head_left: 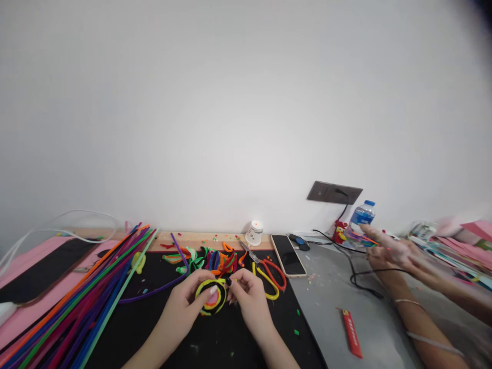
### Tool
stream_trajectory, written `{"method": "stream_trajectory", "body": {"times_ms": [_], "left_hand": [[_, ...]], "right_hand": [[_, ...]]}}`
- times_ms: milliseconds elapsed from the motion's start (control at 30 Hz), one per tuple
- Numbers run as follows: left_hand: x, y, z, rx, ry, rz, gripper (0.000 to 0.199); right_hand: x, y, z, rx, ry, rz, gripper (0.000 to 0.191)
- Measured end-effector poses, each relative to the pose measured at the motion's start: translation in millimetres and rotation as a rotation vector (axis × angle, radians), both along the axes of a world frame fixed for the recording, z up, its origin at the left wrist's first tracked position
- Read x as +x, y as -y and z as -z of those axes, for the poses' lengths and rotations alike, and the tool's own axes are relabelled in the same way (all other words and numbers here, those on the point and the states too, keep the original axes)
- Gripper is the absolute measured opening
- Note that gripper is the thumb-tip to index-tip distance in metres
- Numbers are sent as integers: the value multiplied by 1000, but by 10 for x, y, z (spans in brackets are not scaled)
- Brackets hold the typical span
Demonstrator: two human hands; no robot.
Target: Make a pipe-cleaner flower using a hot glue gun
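A round coil of pipe cleaners point(221, 303), ringed in yellow, black and orange around a pink centre, is held above the black mat point(230, 343). My left hand point(182, 302) grips its left side, the thumb pressed on its face. At its right edge my right hand point(249, 302) pinches a black end of the coil between thumb and fingers. Just beyond lie several colourful bent pipe cleaner pieces point(219, 260). A purple pipe cleaner point(154, 294) curves to the left of my hands. Scissors with orange-red handles point(282, 279) and a yellow bent pipe cleaner point(272, 295) lie on the right.
A bundle of long pipe cleaners point(88, 297) spreads over the left side. Along the back stand a paper cup point(254, 233), a phone point(289, 256) and a water bottle point(363, 215). A red glue tube point(351, 334) lies right. Another person's hands point(388, 256) work at far right.
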State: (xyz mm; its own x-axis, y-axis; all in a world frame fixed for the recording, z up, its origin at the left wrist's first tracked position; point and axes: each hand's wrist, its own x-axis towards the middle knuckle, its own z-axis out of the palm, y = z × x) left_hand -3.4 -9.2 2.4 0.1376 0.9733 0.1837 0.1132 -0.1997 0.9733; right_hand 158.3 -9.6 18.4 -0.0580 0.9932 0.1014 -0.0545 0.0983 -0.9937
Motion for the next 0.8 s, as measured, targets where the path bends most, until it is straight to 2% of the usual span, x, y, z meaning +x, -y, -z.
{"method": "stream_trajectory", "body": {"times_ms": [433,667,800], "left_hand": [[2,-1,41,-24,7,49,12],[24,43,-42,-33,-71,159,7],[25,36,-30,-39,-55,145,8]], "right_hand": [[25,-15,25,28,27,18,16],[41,-22,5,28,44,22,20],[49,-40,26,45,59,32,20]]}}
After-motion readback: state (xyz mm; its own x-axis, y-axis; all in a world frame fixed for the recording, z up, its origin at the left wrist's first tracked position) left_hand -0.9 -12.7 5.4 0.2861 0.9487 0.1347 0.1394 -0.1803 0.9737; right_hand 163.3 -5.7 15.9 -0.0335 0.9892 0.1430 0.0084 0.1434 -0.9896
